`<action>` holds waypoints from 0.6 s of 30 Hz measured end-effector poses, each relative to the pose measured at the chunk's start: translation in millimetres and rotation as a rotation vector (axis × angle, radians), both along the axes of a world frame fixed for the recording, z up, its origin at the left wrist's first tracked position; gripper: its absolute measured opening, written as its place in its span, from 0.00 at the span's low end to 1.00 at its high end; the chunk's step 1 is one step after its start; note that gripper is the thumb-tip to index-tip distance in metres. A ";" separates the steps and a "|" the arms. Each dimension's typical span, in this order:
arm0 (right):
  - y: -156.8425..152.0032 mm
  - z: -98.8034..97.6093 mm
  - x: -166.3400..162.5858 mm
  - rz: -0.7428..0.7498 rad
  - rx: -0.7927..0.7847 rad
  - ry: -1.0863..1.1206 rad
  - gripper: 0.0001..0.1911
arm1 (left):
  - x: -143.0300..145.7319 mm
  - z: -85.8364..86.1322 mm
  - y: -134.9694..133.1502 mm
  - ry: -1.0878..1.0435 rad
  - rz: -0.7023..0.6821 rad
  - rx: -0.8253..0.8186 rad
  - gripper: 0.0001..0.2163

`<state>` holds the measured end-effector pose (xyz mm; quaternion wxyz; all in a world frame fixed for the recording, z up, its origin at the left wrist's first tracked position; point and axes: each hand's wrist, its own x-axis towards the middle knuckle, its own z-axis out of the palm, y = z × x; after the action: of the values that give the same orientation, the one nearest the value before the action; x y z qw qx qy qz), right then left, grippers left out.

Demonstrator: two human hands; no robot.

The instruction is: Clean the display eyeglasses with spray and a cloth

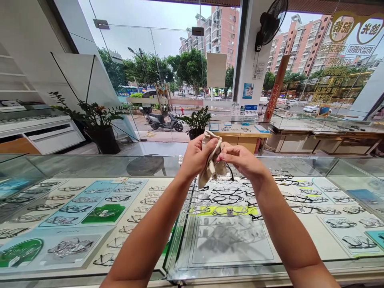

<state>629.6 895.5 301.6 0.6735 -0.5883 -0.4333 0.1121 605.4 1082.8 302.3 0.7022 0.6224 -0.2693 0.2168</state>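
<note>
and now, gripping a beige cloth [214, 170] firmly in the left hand [195, 156], with thumb pressed on top and fingers curled behind, probably to trap whatever lies inside the fold. pinching in from three o'clock with the right hand [240, 160], thumb against forefinger, at the cloth's edge; hard to tell there between fabric and frame. poking out below toward four o'clock, a dark temple arm, seemingly of a pair of glasses [231, 173], mostly hidden in the bunched fabric. likely wrapped like that to spare the lenses from bare skin. closed, then, at both hands, and almost meeting, perhaps to steady something so slight from two sides. held up, too, well above the glass counter [177, 276], maybe for clearance and window light.

down at six o'clock, under the glass, a yellow strip [223, 209] beneath displayed frames [227, 199], laid out in rows, presumably for easy viewing from above. round to eight o'clock, a blue tray [102, 202] bearing more frames, likely grouped as a set. over at nine o'clock, just past the left hand, a small white bottle [180, 161]. up at ten, a potted plant [103, 140] on the floor; at one, a wall fan [270, 26], mounted high, perhaps for a wider sweep of air.
</note>
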 end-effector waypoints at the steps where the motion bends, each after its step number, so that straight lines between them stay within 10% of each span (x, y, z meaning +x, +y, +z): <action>1: 0.3 -0.7 0.3 -0.002 0.005 0.001 0.16 | 0.9 -0.6 0.0 0.005 0.009 -0.013 0.24; 10: -3.7 3.1 3.2 -0.023 0.058 0.070 0.18 | 3.3 2.8 18.8 0.137 -0.282 0.028 0.22; 18: 0.0 -4.7 6.4 0.018 0.056 0.006 0.17 | 0.4 -1.6 -4.9 0.097 -0.045 -0.102 0.23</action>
<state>636.0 895.5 296.8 0.6900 -0.5649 -0.4395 0.1075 605.7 1077.8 300.6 0.7500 0.5894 -0.2373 0.1841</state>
